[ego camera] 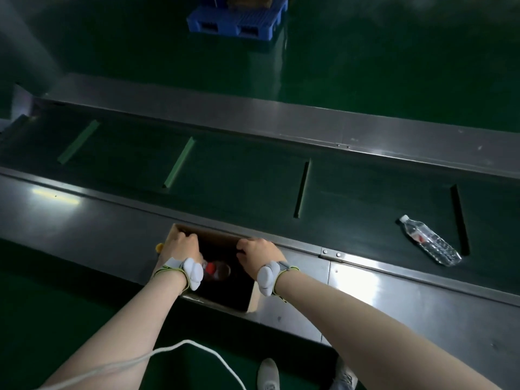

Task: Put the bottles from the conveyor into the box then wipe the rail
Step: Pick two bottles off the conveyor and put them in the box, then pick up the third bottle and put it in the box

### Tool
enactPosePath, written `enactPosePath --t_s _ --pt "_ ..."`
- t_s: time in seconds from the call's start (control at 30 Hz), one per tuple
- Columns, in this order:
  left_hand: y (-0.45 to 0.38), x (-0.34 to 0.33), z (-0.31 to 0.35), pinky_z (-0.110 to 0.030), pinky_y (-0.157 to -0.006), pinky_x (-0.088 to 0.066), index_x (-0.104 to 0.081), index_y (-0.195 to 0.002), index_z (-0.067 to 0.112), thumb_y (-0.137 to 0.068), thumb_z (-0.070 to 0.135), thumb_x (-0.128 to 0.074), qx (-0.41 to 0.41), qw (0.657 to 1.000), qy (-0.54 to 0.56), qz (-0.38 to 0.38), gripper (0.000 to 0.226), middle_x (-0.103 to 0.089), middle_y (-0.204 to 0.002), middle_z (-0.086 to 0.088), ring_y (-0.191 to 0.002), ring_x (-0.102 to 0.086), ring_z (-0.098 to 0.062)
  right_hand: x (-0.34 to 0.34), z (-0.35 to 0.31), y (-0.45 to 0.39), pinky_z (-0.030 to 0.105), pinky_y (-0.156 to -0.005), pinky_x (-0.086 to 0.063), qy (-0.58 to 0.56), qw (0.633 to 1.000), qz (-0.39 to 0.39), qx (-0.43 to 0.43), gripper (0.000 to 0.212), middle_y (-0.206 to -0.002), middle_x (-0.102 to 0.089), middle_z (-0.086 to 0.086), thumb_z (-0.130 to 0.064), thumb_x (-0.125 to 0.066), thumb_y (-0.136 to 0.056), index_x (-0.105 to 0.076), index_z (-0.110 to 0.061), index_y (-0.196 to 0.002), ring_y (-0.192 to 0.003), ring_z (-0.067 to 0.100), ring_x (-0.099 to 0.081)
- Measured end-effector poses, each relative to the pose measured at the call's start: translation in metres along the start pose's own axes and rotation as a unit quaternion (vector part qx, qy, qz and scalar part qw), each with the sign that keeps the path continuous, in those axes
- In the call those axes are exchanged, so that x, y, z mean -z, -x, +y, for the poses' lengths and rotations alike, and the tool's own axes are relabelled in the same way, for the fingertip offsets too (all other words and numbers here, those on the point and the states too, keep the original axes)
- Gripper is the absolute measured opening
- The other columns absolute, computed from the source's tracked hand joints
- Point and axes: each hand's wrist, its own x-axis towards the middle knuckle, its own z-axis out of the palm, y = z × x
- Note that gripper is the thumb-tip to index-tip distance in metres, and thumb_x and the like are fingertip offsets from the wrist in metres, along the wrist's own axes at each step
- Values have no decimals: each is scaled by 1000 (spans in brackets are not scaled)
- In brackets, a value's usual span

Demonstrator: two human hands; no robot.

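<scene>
An open cardboard box [253, 301] rests on the near steel rail [380, 288] of the conveyor. My left hand [181, 246] grips the box's far left edge, and my right hand [257, 256] grips its far right edge. Inside the box lies a dark bottle with a red cap [216, 270]. A clear plastic water bottle [430, 240] lies on its side on the dark green belt [239, 175] at the right, apart from both hands.
Raised cleats cross the belt at intervals. A far steel rail [309, 122] runs behind the belt. A blue pallet [236, 19] stands on the green floor at the back. A small yellow object [159, 247] peeks out left of the box. My shoes [268, 374] show below.
</scene>
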Motion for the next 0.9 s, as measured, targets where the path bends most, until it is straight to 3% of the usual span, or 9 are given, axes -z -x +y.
enactPosePath --t_s 0.1,0.27,0.37,0.6,0.63,0.9 --pt "0 26 23 -42 -79 -49 -61 -102 17 -93 23 -55 34 999 1 4 12 -57 -124 -11 -119 -54 -33 27 12 16 42 -80 -59 -6 999 31 22 27 -118 -70 10 -29 -46 -109 -65 -19 -125 -102 38 -69" --pt "5 78 78 -40 -68 -47 -57 -111 14 -99 27 -53 46 991 34 120 19 -57 -119 -12 -102 -62 -34 78 49 36 44 -84 -59 -19 997 79 6 26 -120 -67 8 -28 -48 -108 -64 -17 -125 -104 38 -68" --pt "6 107 132 -40 -70 -47 -56 -107 14 -98 27 -52 -1 987 59 152 16 -58 -115 -11 -99 -61 -34 108 92 46 42 -84 -58 -36 993 110 -8 28 -120 -66 8 -31 -50 -108 -64 -18 -128 -106 38 -67" --pt "4 124 268 -39 -79 -53 -60 -121 21 -100 38 -56 -158 970 109 148 28 -58 -125 -4 -107 -62 -29 152 199 62 38 -79 -55 -47 981 181 -61 31 -121 -65 7 -36 -56 -104 -65 -19 -129 -112 34 -63" --pt "0 114 316 -38 -78 -53 -60 -121 21 -100 39 -56 -191 965 113 141 28 -58 -126 -4 -107 -62 -28 158 241 71 38 -80 -56 -48 978 183 -87 32 -122 -64 7 -37 -57 -104 -65 -18 -129 -114 33 -61" --pt "3 63 460 -40 -85 -55 -59 -125 22 -99 41 -58 -291 943 136 89 32 -59 -132 -1 -113 -62 -26 161 382 98 41 -95 -52 -62 962 189 -187 39 -129 -65 11 -40 -58 -104 -63 -17 -135 -124 35 -59"
